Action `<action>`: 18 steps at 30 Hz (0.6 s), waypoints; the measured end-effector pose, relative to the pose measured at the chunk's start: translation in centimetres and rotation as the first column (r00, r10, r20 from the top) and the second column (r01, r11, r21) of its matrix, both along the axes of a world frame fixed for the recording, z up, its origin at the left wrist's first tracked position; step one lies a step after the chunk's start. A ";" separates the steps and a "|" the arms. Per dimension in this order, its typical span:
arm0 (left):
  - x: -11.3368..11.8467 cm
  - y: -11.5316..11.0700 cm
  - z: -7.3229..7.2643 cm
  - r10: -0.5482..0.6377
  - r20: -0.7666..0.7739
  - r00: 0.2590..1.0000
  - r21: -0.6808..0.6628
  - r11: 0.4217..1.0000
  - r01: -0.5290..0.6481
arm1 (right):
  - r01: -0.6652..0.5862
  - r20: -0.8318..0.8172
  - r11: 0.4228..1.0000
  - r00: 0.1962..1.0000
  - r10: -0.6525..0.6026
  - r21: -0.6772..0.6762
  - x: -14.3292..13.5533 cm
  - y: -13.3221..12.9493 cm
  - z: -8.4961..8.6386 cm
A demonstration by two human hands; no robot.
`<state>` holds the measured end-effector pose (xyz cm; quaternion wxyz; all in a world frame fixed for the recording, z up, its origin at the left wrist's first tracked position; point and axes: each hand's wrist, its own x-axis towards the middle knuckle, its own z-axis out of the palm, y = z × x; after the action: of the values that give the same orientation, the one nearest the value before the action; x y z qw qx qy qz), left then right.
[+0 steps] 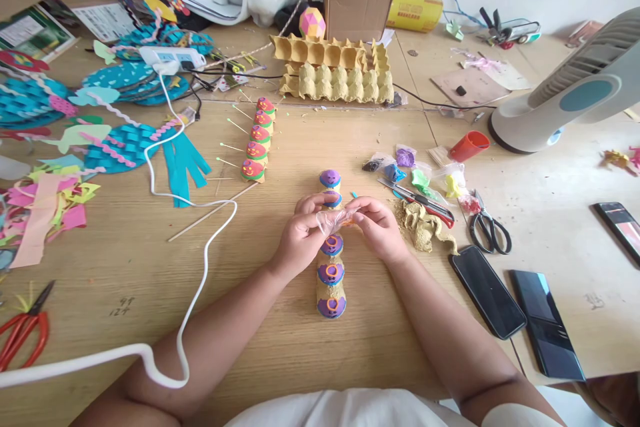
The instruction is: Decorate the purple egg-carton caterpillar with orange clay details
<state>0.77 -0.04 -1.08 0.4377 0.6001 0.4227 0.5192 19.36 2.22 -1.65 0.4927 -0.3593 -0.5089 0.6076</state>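
Both of my hands meet above the middle of an egg-carton strip (330,291) whose bumps wear purple and blue clay faces. The nearer bumps also carry orange clay rings (333,271). My left hand (305,235) pinches one end of a small clear plastic bag (331,221). The fingers of my right hand (375,225) are closed on its other end, where a bit of orange shows. Part of the strip is hidden behind the bag and my fingers. Beyond them, the farthest purple bump (330,178) has no ring visible.
Right of the strip lie a utility knife (425,203), scissors (487,227), small bags of coloured clay (421,180) and phones (489,290). A red-and-green carton strip (258,140) with pins stands farther left. A white cable (205,260) crosses the left side; a fan (570,93) stands right.
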 end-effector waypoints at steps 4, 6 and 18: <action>-0.1 0.0 -0.3 -0.034 0.012 0.999 -0.018 0.999 0.034 | 0.077 0.024 0.997 0.997 -0.077 -0.012 -0.3 -0.1 0.6; -0.2 0.0 -0.3 -0.064 0.009 0.998 -0.024 0.998 0.064 | 0.109 0.032 0.993 0.994 -0.108 -0.035 -0.4 -0.1 0.8; -0.7 0.0 -0.3 -0.057 -0.094 0.994 0.054 0.997 0.062 | 0.071 0.030 0.996 0.997 -0.069 -0.054 -0.7 -0.4 1.6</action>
<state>0.03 -0.05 -1.34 0.4158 0.6480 0.4097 0.4893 18.68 1.86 -0.09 0.4963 -0.3990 -0.4859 0.5986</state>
